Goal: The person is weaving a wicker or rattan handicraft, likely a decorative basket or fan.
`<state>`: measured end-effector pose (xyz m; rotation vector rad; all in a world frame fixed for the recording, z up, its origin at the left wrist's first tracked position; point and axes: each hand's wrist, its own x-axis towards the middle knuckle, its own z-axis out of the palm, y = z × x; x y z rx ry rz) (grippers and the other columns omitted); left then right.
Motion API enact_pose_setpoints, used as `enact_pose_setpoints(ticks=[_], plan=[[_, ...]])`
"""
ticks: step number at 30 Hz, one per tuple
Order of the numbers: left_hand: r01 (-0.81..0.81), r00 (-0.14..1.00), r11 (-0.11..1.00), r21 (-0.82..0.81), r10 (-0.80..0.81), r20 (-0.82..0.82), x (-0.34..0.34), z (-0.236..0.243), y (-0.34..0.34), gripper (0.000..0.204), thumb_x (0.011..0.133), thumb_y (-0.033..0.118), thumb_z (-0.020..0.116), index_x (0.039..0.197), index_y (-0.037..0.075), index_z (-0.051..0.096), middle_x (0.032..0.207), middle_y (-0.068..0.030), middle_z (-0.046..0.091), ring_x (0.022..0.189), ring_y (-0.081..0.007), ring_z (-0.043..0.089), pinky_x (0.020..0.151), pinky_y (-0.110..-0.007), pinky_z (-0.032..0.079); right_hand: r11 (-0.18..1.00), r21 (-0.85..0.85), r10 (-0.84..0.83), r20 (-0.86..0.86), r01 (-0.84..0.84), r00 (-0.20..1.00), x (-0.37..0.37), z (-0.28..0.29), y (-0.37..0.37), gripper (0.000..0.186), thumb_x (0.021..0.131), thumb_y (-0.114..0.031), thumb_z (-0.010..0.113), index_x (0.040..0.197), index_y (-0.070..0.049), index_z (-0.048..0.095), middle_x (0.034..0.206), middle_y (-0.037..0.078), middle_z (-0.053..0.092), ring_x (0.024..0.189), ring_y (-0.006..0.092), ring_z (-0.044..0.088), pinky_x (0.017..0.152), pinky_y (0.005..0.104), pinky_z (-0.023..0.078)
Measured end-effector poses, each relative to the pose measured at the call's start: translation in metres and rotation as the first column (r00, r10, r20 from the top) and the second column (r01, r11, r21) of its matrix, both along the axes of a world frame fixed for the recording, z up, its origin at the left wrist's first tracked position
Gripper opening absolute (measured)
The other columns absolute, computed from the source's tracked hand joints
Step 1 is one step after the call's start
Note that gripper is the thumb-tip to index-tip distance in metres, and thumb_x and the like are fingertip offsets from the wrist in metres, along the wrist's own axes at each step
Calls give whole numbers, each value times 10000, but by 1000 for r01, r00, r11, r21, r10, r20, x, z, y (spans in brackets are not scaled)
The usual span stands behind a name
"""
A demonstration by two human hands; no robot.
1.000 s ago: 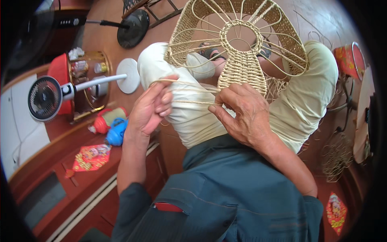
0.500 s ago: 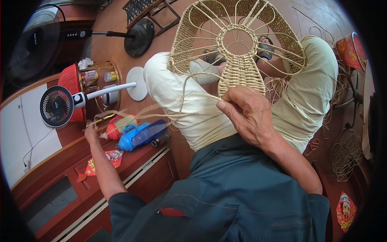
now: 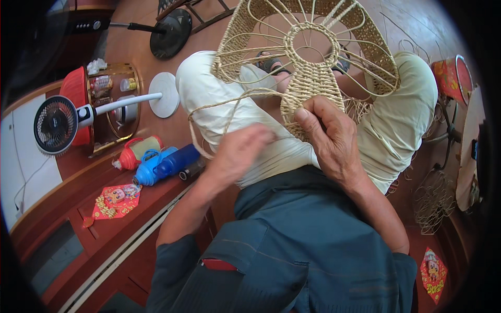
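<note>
Across my knees rests a half-woven basket [image 3: 312,96] of tan twisted cord on a wire frame, with a ring and spokes at its far part. My right hand [image 3: 334,141] is closed at the near end of its dense woven strip, thumb against the curled fingers. A loose cord [image 3: 192,124] leaves the strip, loops left over my thigh and runs down to my left hand [image 3: 242,154]. That hand is over my lap, left of the strip, its fingers smeared by motion. Whether they grip the cord does not show.
To the left, a red thermos [image 3: 136,151], blue bottles [image 3: 177,160] and a small white fan [image 3: 56,124] stand by a red-brown cabinet. A black fan base [image 3: 171,34] is on the floor ahead. Right are a red bucket [image 3: 449,78] and a wire frame [image 3: 434,201].
My left hand has come back from the far left to my lap, beside the woven strip. The stretched strands have slackened into a loop. My right hand stays at the strip.
</note>
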<state>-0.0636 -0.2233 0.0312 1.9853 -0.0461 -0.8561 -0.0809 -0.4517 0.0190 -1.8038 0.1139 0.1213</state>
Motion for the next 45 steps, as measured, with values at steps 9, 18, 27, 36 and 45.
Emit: enact_pose_setpoints(ticks=[9, 18, 27, 36, 45], plan=[[-791, 583, 539, 289, 523, 622, 41, 34, 385, 274, 1031, 305, 668, 1132, 77, 782, 814, 30, 636, 692, -61, 535, 618, -244, 415, 999, 44, -31, 52, 28, 998, 2, -6, -5, 170, 1014, -155, 705, 963, 4, 674, 789, 124, 630, 703, 246, 617, 669, 376, 499], [-588, 447, 769, 251, 51, 893, 56, 67, 267, 274, 1048, 91, 665, 1304, 1, 706, 1163, -84, 758, 1079, -183, 693, 988, -331, 543, 999, 37, -33, 31, 32, 999, 3, -5, -7, 174, 1017, -135, 713, 949, 17, 663, 787, 119, 628, 691, 211, 610, 657, 363, 496], [74, 565, 987, 143, -159, 810, -11, -8, -35, 318, 891, -21, 762, 1201, 50, 740, 1042, -124, 722, 923, -288, 707, 806, -380, 566, 993, 50, -103, -31, 104, 994, 7, -9, -1, 145, 1003, -90, 726, 953, 25, 653, 789, 114, 614, 671, 175, 603, 629, 346, 495], [110, 343, 841, 530, -533, 774, -29, -10, -35, 443, 841, 11, 716, 1284, 12, 710, 1000, -85, 659, 859, -263, 652, 769, -384, 546, 997, -44, -53, 96, 58, 994, 13, -5, 0, 115, 949, -75, 745, 972, 12, 673, 870, 157, 684, 726, 296, 684, 676, 388, 540], [257, 654, 905, 340, -422, 628, -6, -7, -38, 296, 874, -32, 624, 1163, 28, 646, 934, -143, 623, 869, -354, 639, 767, -469, 525, 994, -103, -14, 208, 36, 978, -11, 3, -26, 121, 964, -13, 692, 1083, -14, 713, 960, 86, 688, 779, 170, 692, 686, 300, 548]])
